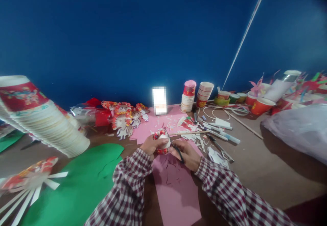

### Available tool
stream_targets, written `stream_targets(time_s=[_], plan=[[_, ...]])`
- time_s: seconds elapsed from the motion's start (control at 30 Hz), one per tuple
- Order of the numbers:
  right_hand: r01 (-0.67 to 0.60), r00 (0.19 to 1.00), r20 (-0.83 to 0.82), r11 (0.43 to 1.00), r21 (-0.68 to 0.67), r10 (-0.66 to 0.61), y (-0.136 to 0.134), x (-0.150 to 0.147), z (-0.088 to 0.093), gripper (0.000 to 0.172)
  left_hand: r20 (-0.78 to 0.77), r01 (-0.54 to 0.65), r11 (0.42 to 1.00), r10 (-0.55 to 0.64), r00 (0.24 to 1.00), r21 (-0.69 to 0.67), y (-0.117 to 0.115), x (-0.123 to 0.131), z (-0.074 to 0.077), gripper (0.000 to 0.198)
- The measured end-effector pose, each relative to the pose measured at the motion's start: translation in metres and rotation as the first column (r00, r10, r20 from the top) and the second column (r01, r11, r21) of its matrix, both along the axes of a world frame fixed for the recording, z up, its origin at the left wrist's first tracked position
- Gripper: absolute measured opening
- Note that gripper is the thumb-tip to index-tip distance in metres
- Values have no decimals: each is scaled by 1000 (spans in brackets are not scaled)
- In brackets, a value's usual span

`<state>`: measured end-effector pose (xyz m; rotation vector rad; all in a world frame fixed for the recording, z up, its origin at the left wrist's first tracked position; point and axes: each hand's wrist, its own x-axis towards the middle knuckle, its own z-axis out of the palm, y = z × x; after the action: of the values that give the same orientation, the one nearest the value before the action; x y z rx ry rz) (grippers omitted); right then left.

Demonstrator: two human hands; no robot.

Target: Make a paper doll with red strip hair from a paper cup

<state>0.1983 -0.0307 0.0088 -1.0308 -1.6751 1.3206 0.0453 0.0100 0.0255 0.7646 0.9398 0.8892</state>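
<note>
My left hand (151, 145) is closed around a small red-and-white paper cutout (163, 141), which looks like part of a printed paper cup. In my right hand (188, 153) is a pair of scissors (178, 151) with dark handles; the fingers are wrapped round them. The blades reach up beside the cutout, and whether they touch it I cannot tell. Both hands are above a long pink paper sheet (177, 192) with dark marks on it. Several white paper scraps (195, 140) lie just beyond my right hand.
A tall leaning stack of paper cups (48, 117) stands at left by a green sheet (76, 181). Cat-like paper figures (122, 127) lie behind my left hand. Two cup stacks (187, 102) stand at the back. Markers (219, 132) and a plastic bag (298, 130) are at right.
</note>
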Motion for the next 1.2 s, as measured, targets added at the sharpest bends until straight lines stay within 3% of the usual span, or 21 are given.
stream_targets(time_s=[0.23, 0.43, 0.5, 0.57, 0.63, 0.7, 0.8, 0.9, 1.0, 1.07, 1.1, 1.2], plan=[[-150, 987, -68, 982, -117, 143, 6, 7, -2, 23, 39, -67, 997, 65, 997, 47, 0, -3, 6, 27], [-83, 996, -4, 985, -151, 84, 15, 21, 6, 32, 112, -245, 969, 248, 962, -41, 6, -15, 12, 35], [28, 999, 43, 995, -92, -24, 18, 26, 6, 33, 106, -262, 962, 270, 957, -80, 9, -18, 10, 32], [207, 964, 158, 976, 72, -216, 21, 30, 5, 29, 97, -282, 954, 291, 952, -100, 12, -19, 5, 29], [357, 845, 299, 884, 303, -443, 24, 36, 5, 25, 117, -302, 950, 310, 943, -85, 15, -20, -1, 29], [403, 690, 394, 775, 487, -607, 26, 41, 5, 24, 164, -289, 957, 290, 943, -35, 16, -21, -6, 33], [392, 562, 476, 725, 566, -676, 27, 47, 6, 28, 206, -239, 970, 224, 953, 47, 16, -22, -8, 44], [393, 589, 487, 755, 525, -645, 26, 47, 6, 28, 202, -262, 961, 240, 950, 92, 12, -21, -4, 48], [359, 797, 363, 862, 357, -482, 24, 39, 3, 27, 186, -288, 954, 269, 945, 87, 4, -15, 1, 45], [229, 948, 187, 959, 167, -259, 23, 31, 1, 28, 153, -296, 954, 285, 946, 52, -3, -10, 3, 39], [148, 983, 97, 984, 99, -158, 22, 27, 1, 28, 139, -303, 952, 296, 945, 32, -6, -6, 3, 36], [-26, 998, -60, 999, 35, 28, 18, 17, 0, 30, 142, -338, 941, 333, 932, 13, -12, 3, 4, 28]])
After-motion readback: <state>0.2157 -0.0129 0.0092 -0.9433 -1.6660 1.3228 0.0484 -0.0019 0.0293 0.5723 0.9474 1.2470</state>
